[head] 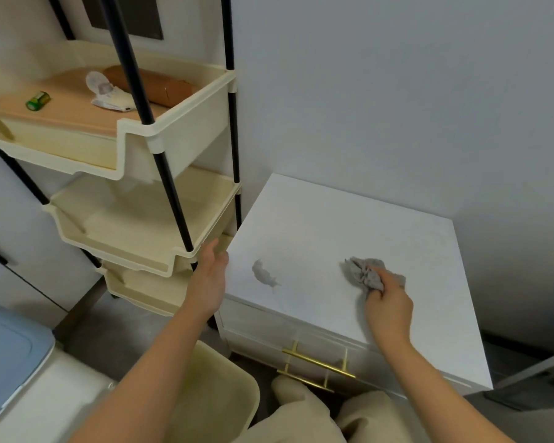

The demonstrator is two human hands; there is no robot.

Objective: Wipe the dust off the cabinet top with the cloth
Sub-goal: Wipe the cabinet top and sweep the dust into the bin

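The left hand is held open, fingers extended, at the left edge of the white square cabinet top. A grey dust clump is seen on that surface. Further right, the crumpled grey cloth is pressed onto it, gripped by the clenched right hand.

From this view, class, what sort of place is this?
Probably a home room, perhaps a bedroom corner: a white cabinet with brass handles and a cream tiered shelf rack stand against a plain wall.
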